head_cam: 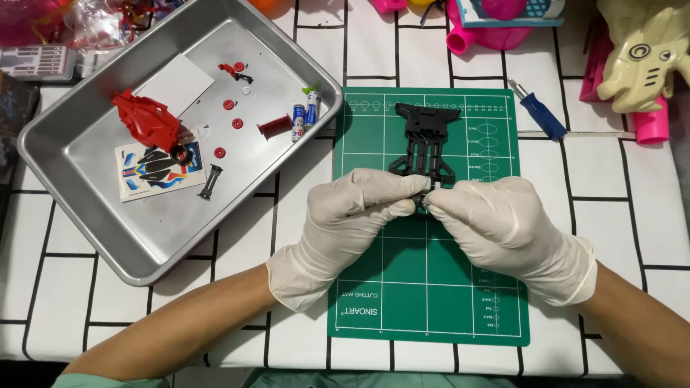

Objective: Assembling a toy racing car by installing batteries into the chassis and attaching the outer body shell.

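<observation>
Black plastic toy-car chassis [425, 138], an open lattice frame, lies lengthwise on the green cutting mat [374, 287], its far end pointing away from the person and its near end reaching into the meeting fingertips of both hands. The left hand [352, 208], in a cream latex glove, comes in from the lower left with the knuckles up and the fingers curled inward, closed on the chassis's near end. The right hand [496, 219], gloved the same way, mirrors it from the lower right, thumb and forefinger pinched around a small pale part [430, 188] pressed against that same end. What that part is cannot be made out, and the gloves hide the chassis's near edge.

Left of the mat, a shiny metal tray [144, 251] sits tilted on the white tablecloth with black grid lines [647, 215]. Inside it lie a red plastic car body shell [146, 119], a printed sticker sheet [154, 171], several small red wheel hubs [229, 105], a red cylindrical piece [274, 128] and two blue-and-white batteries [303, 116]. Beyond the mat's right corner rests a blue-handled screwdriver [540, 115]. Pink and cream plastic toys [640, 57] crowd the far edge, cut off by the frame.
</observation>
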